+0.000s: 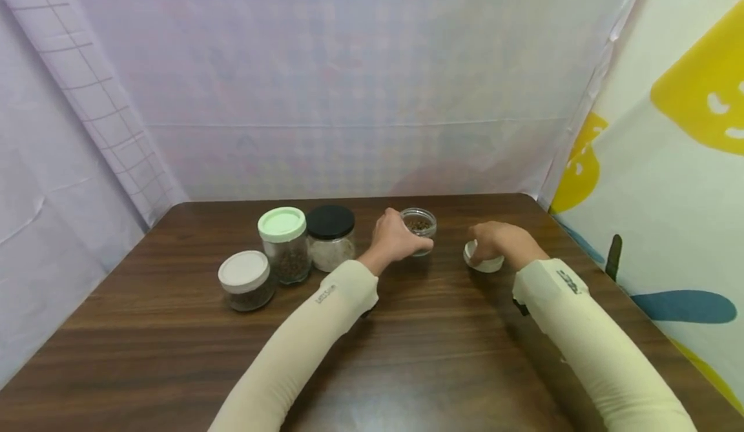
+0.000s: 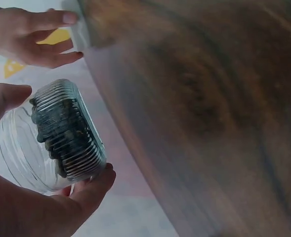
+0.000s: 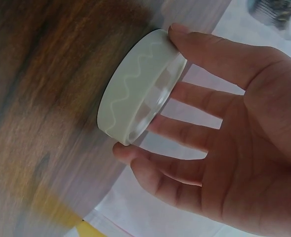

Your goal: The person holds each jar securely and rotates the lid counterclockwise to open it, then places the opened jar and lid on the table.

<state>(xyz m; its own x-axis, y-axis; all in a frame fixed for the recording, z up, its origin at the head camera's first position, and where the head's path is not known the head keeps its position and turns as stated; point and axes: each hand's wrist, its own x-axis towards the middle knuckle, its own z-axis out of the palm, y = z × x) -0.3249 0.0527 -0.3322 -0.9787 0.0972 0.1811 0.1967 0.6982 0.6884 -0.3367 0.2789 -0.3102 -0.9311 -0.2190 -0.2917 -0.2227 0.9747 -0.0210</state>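
My left hand [image 1: 398, 237] grips a small open glass jar [image 1: 426, 230], thumb on one side and fingers round the other. Dark brown pieces fill the jar's lower part, and ridges run round its glass in the left wrist view. To the right, my right hand [image 3: 234, 128] holds a white jar lid [image 3: 135, 84] by its edge. Its thumb is at one end of the rim and the fingers spread along the other side. The lid has a wavy line on its side and lies right at the tabletop, partly covered by the hand in the head view.
Left of my hands stand three closed jars: one with a white lid [image 1: 244, 270], a taller one with a pale green lid [image 1: 282, 225], and one with a black lid [image 1: 330, 221] and whitish contents. The brown wooden table [image 1: 407, 367] meets a hanging cloth [image 1: 360, 96] behind.
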